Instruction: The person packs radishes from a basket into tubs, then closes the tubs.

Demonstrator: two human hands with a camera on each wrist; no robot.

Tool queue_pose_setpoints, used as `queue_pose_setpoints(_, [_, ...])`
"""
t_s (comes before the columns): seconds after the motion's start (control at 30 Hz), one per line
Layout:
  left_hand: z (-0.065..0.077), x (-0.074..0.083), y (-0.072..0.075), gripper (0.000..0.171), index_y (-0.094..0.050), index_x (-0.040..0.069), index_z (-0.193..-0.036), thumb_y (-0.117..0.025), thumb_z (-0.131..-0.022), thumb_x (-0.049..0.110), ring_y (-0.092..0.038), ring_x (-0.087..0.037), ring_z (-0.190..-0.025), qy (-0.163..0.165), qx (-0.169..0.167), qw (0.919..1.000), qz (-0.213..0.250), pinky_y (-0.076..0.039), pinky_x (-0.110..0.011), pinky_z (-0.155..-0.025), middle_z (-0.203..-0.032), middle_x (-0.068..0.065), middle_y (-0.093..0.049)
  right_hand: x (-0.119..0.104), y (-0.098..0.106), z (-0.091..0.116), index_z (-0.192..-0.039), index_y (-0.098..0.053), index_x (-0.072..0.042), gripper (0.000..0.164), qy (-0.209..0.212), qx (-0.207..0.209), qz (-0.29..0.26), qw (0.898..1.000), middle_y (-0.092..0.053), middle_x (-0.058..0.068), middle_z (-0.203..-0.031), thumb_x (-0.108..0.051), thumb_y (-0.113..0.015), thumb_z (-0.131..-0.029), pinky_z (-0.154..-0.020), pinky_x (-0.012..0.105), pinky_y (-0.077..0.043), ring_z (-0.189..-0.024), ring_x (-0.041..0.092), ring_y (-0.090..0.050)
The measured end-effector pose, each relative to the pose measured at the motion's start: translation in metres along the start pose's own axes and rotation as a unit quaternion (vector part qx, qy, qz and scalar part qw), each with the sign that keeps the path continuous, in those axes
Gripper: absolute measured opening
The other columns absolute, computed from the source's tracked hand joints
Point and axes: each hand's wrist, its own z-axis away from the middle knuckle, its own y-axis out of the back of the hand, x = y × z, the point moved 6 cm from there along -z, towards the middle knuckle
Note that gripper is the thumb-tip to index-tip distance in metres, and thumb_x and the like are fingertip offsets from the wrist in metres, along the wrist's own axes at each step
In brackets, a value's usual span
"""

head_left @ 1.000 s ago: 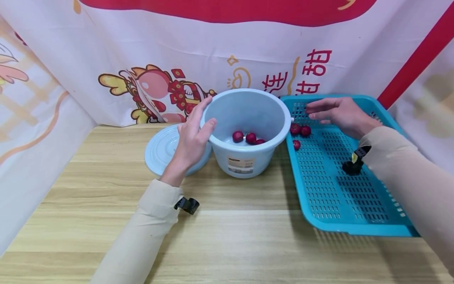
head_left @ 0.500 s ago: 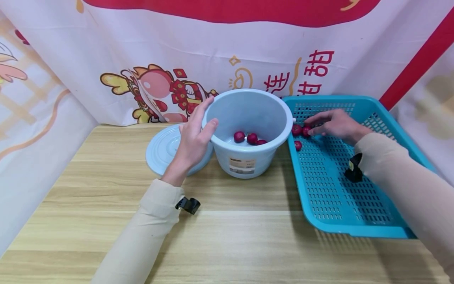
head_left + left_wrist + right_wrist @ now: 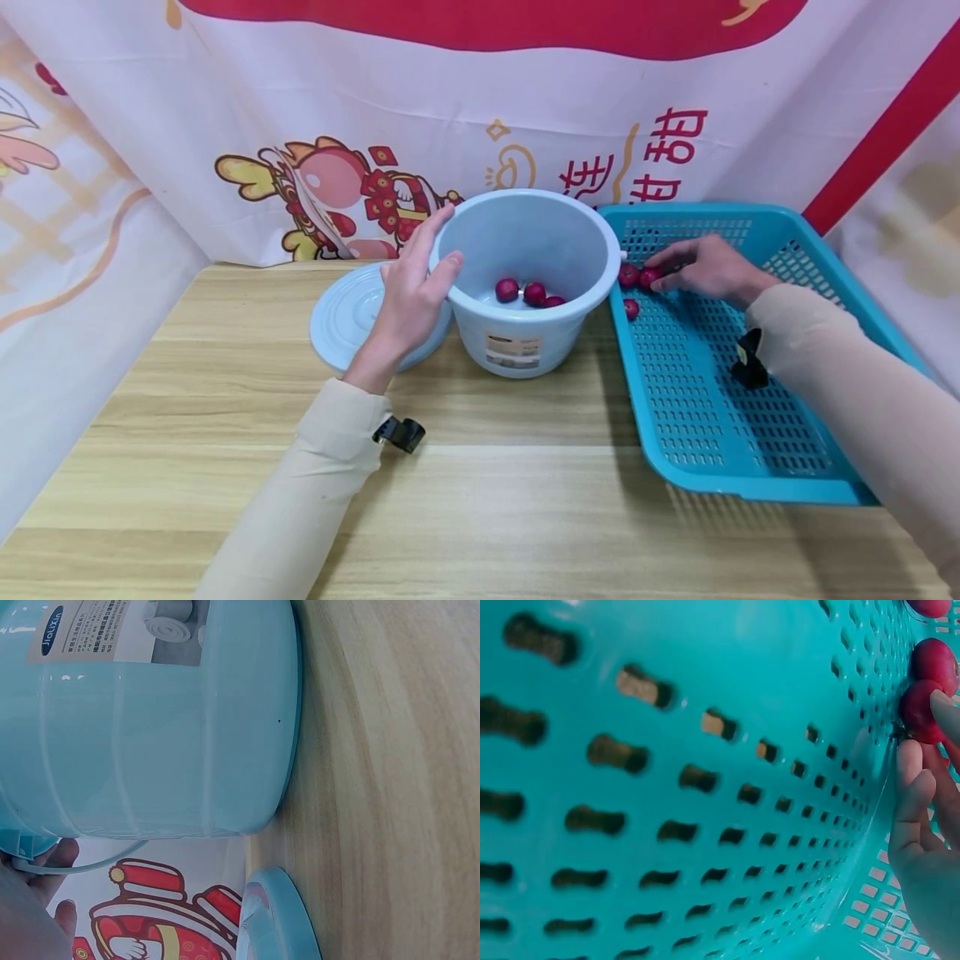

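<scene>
A light blue plastic bucket [image 3: 468,329] with a paper label stands on the wooden table, several red radishes [image 3: 507,290] on its bottom. My left hand [image 3: 408,300] rests on the bucket's left rim, fingers straight along the outside and thumb near the edge. Over the blue-green mesh basket [image 3: 639,400], my right hand [image 3: 708,268] reaches down to the far left corner. Its thumb and fingers pinch a radish [image 3: 921,712], seen close in the right wrist view. Right beside that one lies another radish [image 3: 628,275], and a third radish [image 3: 632,309] sits nearer me.
A round light blue lid [image 3: 341,312] lies flat left of the bucket, partly behind my left hand. The basket stands against the bucket's right side. A white printed cloth [image 3: 420,100] hangs behind the table. Bare wood [image 3: 480,517] shows in front of the bucket.
My right hand has come down from above the basket to the radishes in its corner, and its fingers have closed around one. The left hand stays on the bucket rim.
</scene>
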Motion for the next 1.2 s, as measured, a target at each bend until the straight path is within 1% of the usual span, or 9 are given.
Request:
queue_pose_setpoints(0.17, [0.0, 0.0, 0.0, 0.065, -0.037, 0.023, -0.166, -0.048, -0.103, 0.037, -0.04, -0.027, -0.153, 0.0, 0.0, 1.0, 0.001, -0.018, -0.057, -0.11, -0.172, 0.0, -0.039, -0.002, 0.006, 0.003, -0.149, -0.06, -0.013, 0.054, 0.001, 0.008, 0.0, 1.0, -0.043, 0.025, -0.16, -0.033, -0.072, -0.101, -0.113, 0.072, -0.036, -0.145, 0.05, -0.03])
queue_pose_setpoints(0.3, [0.0, 0.0, 0.0, 0.065, -0.037, 0.022, -0.165, -0.048, -0.103, 0.037, -0.041, -0.027, -0.153, -0.001, 0.0, 1.0, 0.001, -0.018, -0.057, -0.109, -0.172, 0.0, -0.039, -0.003, 0.013, 0.007, -0.153, -0.057, -0.015, 0.06, 0.004, 0.012, -0.025, 1.0, -0.041, 0.023, -0.161, -0.037, -0.074, -0.099, -0.113, 0.073, -0.036, -0.147, 0.049, -0.029])
queue_pose_setpoints(0.47, [0.0, 0.0, -0.001, 0.065, -0.037, 0.023, -0.165, -0.048, -0.103, 0.037, -0.04, -0.027, -0.154, -0.001, 0.0, 1.0, 0.001, -0.018, -0.057, -0.109, -0.172, 0.0, -0.039, -0.004, 0.02, 0.01, -0.156, -0.053, -0.016, 0.065, 0.011, 0.016, -0.056, 0.998, -0.038, 0.022, -0.164, -0.038, -0.074, -0.099, -0.111, 0.072, -0.041, -0.148, 0.048, -0.03])
queue_pose_setpoints(0.63, [-0.001, -0.001, -0.001, 0.066, -0.036, 0.02, -0.166, -0.048, -0.103, 0.037, -0.039, -0.028, -0.154, -0.001, -0.001, 1.0, -0.001, -0.017, -0.058, -0.11, -0.172, -0.001, -0.038, -0.012, 0.027, 0.015, -0.158, -0.051, -0.018, 0.069, 0.029, 0.041, -0.074, 0.996, -0.035, 0.02, -0.168, -0.04, -0.075, -0.098, -0.11, 0.071, -0.043, -0.153, 0.047, -0.025])
queue_pose_setpoints(0.77, [-0.001, -0.002, -0.001, 0.066, -0.036, 0.02, -0.166, -0.048, -0.103, 0.037, -0.039, -0.028, -0.155, -0.001, -0.002, 1.0, -0.003, -0.017, -0.059, -0.11, -0.172, -0.001, -0.038, -0.021, 0.03, 0.019, -0.158, -0.052, -0.022, 0.07, 0.038, 0.061, -0.085, 0.994, -0.038, 0.017, -0.167, -0.045, -0.076, -0.096, -0.112, 0.069, -0.043, -0.154, 0.044, -0.028])
queue_pose_setpoints(0.9, [-0.001, -0.001, 0.0, 0.066, -0.036, 0.021, -0.166, -0.048, -0.103, 0.037, -0.039, -0.028, -0.155, 0.002, -0.002, 1.0, -0.003, -0.017, -0.059, -0.111, -0.173, 0.0, -0.037, -0.028, 0.032, 0.022, -0.158, -0.051, -0.025, 0.072, 0.046, 0.074, -0.097, 0.991, -0.046, 0.015, -0.163, -0.047, -0.077, -0.094, -0.113, 0.064, -0.045, -0.151, 0.041, -0.035])
queue_pose_setpoints(1.03, [0.0, -0.002, 0.0, 0.065, -0.036, 0.023, -0.166, -0.047, -0.104, 0.037, -0.039, -0.027, -0.155, 0.002, -0.002, 1.0, -0.002, -0.018, -0.059, -0.111, -0.173, 0.0, -0.037, -0.032, 0.035, 0.026, -0.157, -0.053, -0.03, 0.073, 0.05, 0.085, -0.117, 0.988, -0.053, 0.007, -0.16, -0.049, -0.078, -0.092, -0.113, 0.055, -0.049, -0.147, 0.034, -0.043])
queue_pose_setpoints(1.1, [0.0, -0.001, 0.0, 0.065, -0.036, 0.023, -0.166, -0.047, -0.104, 0.037, -0.039, -0.027, -0.155, 0.002, -0.002, 1.0, -0.001, -0.017, -0.059, -0.111, -0.173, 0.0, -0.038, -0.035, 0.037, 0.028, -0.156, -0.053, -0.032, 0.073, 0.052, 0.094, -0.124, 0.986, -0.055, 0.004, -0.158, -0.051, -0.078, -0.09, -0.107, 0.046, -0.054, -0.146, 0.032, -0.045])
queue_pose_setpoints(1.2, [0.0, -0.001, 0.0, 0.065, -0.036, 0.023, -0.166, -0.047, -0.104, 0.037, -0.039, -0.028, -0.155, 0.002, -0.002, 1.0, 0.0, -0.017, -0.059, -0.111, -0.173, 0.0, -0.037, -0.04, 0.042, 0.033, -0.156, -0.053, -0.034, 0.075, 0.057, 0.112, -0.132, 0.983, -0.054, 0.001, -0.16, -0.053, -0.079, -0.088, -0.092, 0.031, -0.058, -0.146, 0.031, -0.045])
